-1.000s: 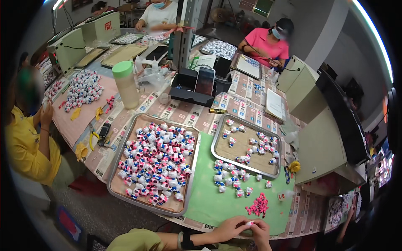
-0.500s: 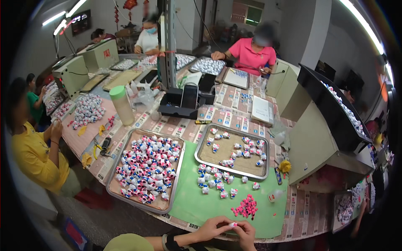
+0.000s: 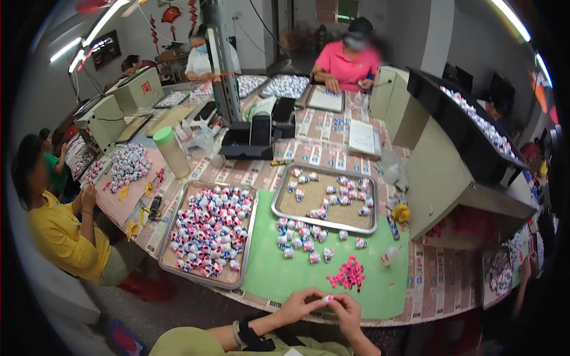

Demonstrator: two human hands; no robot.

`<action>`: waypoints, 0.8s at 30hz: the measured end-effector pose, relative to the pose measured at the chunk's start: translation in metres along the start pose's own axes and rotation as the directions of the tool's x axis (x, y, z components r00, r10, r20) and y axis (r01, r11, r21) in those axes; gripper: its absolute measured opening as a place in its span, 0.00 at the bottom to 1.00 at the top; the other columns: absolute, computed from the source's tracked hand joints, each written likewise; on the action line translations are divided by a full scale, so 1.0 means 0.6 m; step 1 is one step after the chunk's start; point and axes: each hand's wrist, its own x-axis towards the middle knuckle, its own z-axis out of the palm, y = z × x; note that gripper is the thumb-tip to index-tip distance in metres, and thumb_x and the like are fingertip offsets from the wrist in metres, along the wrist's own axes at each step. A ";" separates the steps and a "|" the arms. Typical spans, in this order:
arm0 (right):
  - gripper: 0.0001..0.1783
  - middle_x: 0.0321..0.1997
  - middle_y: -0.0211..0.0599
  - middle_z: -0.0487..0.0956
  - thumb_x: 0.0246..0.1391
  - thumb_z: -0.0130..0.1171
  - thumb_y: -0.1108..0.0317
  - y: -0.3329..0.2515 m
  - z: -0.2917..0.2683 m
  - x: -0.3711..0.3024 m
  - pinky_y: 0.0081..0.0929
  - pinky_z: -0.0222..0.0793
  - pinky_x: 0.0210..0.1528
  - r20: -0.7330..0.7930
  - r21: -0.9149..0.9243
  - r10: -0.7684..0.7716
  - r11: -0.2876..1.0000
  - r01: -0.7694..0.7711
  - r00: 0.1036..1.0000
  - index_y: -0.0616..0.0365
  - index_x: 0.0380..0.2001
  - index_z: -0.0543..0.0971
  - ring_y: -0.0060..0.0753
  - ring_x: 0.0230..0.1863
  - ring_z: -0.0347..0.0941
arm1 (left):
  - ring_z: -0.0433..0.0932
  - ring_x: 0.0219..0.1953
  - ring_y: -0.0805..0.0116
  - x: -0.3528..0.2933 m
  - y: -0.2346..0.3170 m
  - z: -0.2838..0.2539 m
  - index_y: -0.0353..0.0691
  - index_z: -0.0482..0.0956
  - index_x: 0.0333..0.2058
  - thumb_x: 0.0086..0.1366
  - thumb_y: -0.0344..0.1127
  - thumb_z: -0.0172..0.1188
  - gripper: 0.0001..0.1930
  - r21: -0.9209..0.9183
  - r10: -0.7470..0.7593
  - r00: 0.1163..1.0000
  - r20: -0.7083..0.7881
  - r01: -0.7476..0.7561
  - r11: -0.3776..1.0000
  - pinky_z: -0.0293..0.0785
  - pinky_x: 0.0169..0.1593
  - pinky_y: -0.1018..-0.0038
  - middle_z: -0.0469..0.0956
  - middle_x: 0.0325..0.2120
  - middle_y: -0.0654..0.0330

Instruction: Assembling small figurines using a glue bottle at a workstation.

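Over the near edge of the green mat (image 3: 380,302), my left hand (image 3: 298,306) and my right hand (image 3: 349,314) meet fingertip to fingertip. Both pinch one small white-and-pink figurine (image 3: 328,298), partly covered by the fingers. Just beyond lies a heap of small bright pink pieces (image 3: 347,275). Farther off on the mat stand and lie several white, blue and pink figurines (image 3: 300,237). A metal tray (image 3: 285,221) behind them holds more figurines on a brown liner. To the left, a second metal tray (image 3: 254,222) is piled with similar figurines with pink openings.
A small clear bottle (image 3: 390,256) rests on the mat's right. Beyond are a yellow flower-like item (image 3: 401,213), a beige metal box (image 3: 460,178), a black phone stand (image 3: 249,147) and a green-lidded bottle (image 3: 172,154). Co-workers sit around the table, one in yellow (image 3: 62,237) at left.
The view has shifted slightly. My hands still pinch the figurine at almost the same place. Across the table, the person in pink has leaned over a tray with one hand lowered to it.
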 end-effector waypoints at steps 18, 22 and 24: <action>0.06 0.24 0.32 0.71 0.45 0.54 0.73 0.000 -0.013 0.008 0.16 0.60 0.28 0.023 -0.082 -0.106 0.991 0.108 0.994 0.64 0.29 0.75 0.20 0.26 0.66 | 0.71 0.34 0.78 0.018 -0.020 0.000 0.33 0.72 0.33 0.56 0.25 0.53 0.06 -0.025 0.111 0.993 0.045 -0.109 0.994 0.68 0.38 0.81 0.73 0.31 0.61; 0.07 0.25 0.33 0.72 0.44 0.55 0.74 -0.002 -0.007 0.005 0.18 0.61 0.29 0.011 -0.087 -0.042 0.995 0.043 0.999 0.64 0.29 0.75 0.23 0.27 0.66 | 0.70 0.33 0.77 0.012 -0.018 -0.010 0.34 0.72 0.34 0.56 0.26 0.53 0.07 0.052 0.008 0.998 0.063 -0.011 0.999 0.67 0.39 0.81 0.72 0.31 0.62; 0.09 0.30 0.35 0.72 0.44 0.53 0.76 -0.002 -0.008 0.001 0.18 0.63 0.35 0.028 -0.104 -0.060 0.993 0.063 0.998 0.64 0.33 0.74 0.24 0.32 0.68 | 0.70 0.37 0.76 0.009 -0.007 -0.013 0.35 0.69 0.38 0.55 0.25 0.54 0.10 0.042 -0.015 0.994 0.113 0.010 0.999 0.67 0.41 0.80 0.71 0.34 0.62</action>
